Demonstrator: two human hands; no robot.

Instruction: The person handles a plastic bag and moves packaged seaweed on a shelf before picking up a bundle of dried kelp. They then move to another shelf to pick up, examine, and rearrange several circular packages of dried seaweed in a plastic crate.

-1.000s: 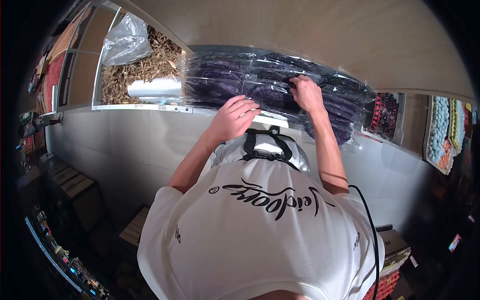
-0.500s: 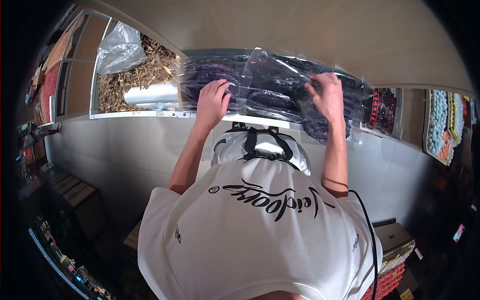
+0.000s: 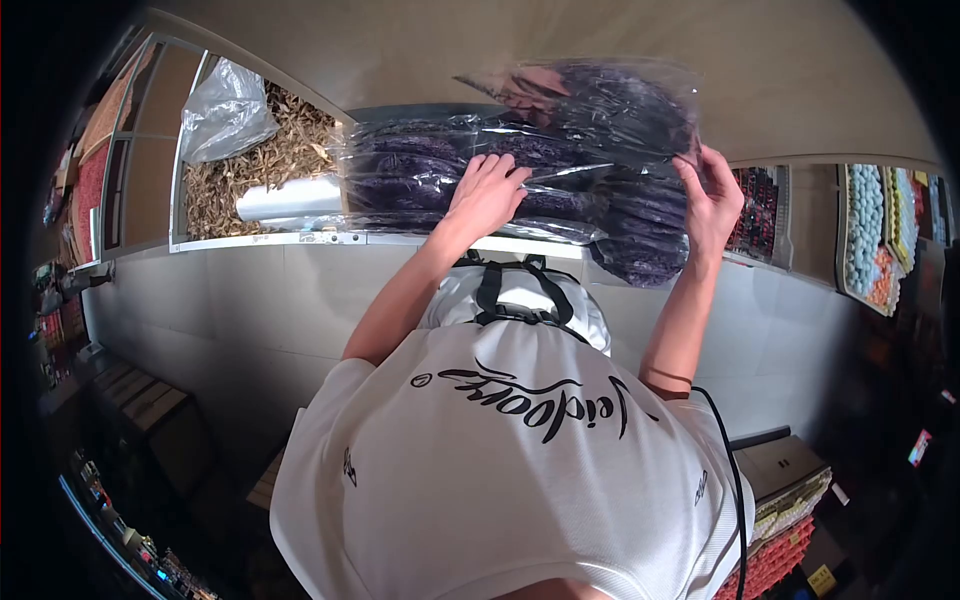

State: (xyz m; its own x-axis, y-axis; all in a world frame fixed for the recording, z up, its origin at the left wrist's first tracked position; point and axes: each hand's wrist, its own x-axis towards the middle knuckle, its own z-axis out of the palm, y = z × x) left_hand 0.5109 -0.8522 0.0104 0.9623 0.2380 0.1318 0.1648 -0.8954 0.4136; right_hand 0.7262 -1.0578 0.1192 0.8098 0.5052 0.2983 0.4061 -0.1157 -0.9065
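Note:
My right hand [image 3: 714, 196] pinches the lower right corner of a clear plastic bag [image 3: 625, 110], lifted and tilted up toward the tan panel. Its dark contents are hard to make out through the glare. Below it lie several clear bags of dark purple, wrinkled material [image 3: 410, 165] that looks like dried seaweed. My left hand [image 3: 489, 195] rests on these bags near their middle, fingers extended and slightly bent. One dark purple bag [image 3: 645, 240] hangs over the front edge on the right, under my right wrist.
Left of the bags, a bin holds dry brown strips [image 3: 290, 130], a crumpled clear bag [image 3: 230, 110] and a white plastic roll [image 3: 290, 197]. Red-and-black packets [image 3: 757, 215] and pale blue egg-like items [image 3: 864, 220] sit to the right. A tan panel [image 3: 420, 50] rises behind.
My right hand has moved right and now holds a bag's corner, with that bag raised toward the panel. My left hand has shifted right across the bags.

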